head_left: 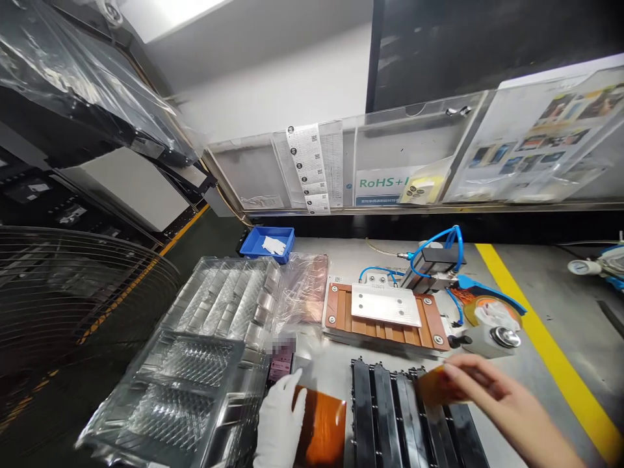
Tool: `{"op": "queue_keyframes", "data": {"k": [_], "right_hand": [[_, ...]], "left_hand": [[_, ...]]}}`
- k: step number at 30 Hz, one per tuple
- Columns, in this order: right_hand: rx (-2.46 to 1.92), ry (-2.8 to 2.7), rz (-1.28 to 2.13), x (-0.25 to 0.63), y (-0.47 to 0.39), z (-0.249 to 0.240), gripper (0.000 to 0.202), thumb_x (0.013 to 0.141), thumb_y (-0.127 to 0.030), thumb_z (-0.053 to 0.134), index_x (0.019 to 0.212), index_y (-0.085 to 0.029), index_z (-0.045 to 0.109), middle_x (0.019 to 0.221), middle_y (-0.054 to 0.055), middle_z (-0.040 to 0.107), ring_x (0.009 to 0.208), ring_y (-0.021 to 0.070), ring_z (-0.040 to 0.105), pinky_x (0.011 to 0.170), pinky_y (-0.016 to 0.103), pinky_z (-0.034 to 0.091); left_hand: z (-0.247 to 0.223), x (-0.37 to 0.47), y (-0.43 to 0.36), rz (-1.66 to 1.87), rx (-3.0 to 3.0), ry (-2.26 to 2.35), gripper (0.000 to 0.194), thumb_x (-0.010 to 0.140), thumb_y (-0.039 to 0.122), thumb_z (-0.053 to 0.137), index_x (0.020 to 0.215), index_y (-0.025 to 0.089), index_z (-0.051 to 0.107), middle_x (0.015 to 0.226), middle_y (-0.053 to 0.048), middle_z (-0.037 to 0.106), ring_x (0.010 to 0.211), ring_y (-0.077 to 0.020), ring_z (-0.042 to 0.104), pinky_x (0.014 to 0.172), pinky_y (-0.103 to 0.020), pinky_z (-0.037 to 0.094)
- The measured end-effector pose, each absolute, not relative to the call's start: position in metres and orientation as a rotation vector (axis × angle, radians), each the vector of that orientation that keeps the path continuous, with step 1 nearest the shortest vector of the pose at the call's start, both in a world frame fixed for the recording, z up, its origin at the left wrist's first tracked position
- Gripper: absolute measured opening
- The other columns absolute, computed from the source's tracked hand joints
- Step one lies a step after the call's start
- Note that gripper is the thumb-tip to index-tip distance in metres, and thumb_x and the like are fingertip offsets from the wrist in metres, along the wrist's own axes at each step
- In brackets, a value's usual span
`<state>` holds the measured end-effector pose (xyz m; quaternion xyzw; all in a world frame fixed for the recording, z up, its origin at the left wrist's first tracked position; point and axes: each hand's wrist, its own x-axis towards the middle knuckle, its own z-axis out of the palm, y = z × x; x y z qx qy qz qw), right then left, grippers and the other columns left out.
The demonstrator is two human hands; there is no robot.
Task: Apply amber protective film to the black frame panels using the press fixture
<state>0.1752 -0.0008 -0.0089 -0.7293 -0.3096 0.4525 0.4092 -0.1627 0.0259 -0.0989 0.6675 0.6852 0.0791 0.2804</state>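
Note:
My left hand (281, 422), in a white glove, rests at the left edge of an orange translucent sheet (322, 426) on the table. Its fingers are apart, with a phone (281, 361) just beyond them. My bare right hand (480, 383) pinches a small amber film piece (436, 385) between thumb and fingers. That piece hangs over the right part of a row of long black strips (387, 413). Behind the strips stands a brown fixture (341, 311) with a silver metal plate (385, 305) on top.
Stacked clear plastic trays (195, 364) fill the left side. A blue bin (267, 242) holds something white. Bagged copper-coloured sheets (307, 286) lie beside the fixture. Blue air hoses, a tape roll and a metal-capped dispenser (494, 339) stand at the right, near a yellow line (536, 338).

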Motion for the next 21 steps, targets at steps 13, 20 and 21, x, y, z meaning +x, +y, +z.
{"op": "queue_keyframes", "data": {"k": [13, 20, 21], "right_hand": [[-1.612, -1.267, 1.808, 0.143, 0.005, -0.021, 0.038, 0.08, -0.057, 0.059, 0.084, -0.02, 0.056, 0.071, 0.0, 0.056, 0.064, 0.0161, 0.051, 0.06, 0.027, 0.039], [-1.6, -1.236, 1.951, 0.149, 0.002, -0.044, 0.049, 0.077, -0.067, 0.062, 0.09, -0.02, 0.056, 0.07, -0.002, 0.055, 0.061, 0.0142, 0.047, 0.058, 0.025, 0.037], [-1.598, -1.236, 1.965, 0.153, -0.001, -0.045, 0.05, 0.076, -0.068, 0.063, 0.091, -0.021, 0.057, 0.07, -0.002, 0.056, 0.061, 0.0143, 0.048, 0.058, 0.024, 0.038]], "left_hand": [[-0.009, -0.046, 0.055, 0.152, 1.574, 1.088, 0.015, 0.069, 0.026, 0.063, 0.065, 0.016, 0.074, 0.056, 0.004, 0.057, 0.057, -0.0087, 0.046, 0.053, -0.02, 0.034], [-0.031, -0.041, 0.046, 0.072, 1.672, 1.121, 0.014, 0.064, 0.027, 0.058, 0.058, 0.016, 0.063, 0.053, 0.005, 0.049, 0.051, -0.0075, 0.043, 0.05, -0.021, 0.031], [-0.031, -0.041, 0.047, 0.061, 1.658, 1.1, 0.012, 0.064, 0.027, 0.058, 0.058, 0.017, 0.062, 0.053, 0.005, 0.049, 0.051, -0.0077, 0.044, 0.05, -0.021, 0.032]]}}
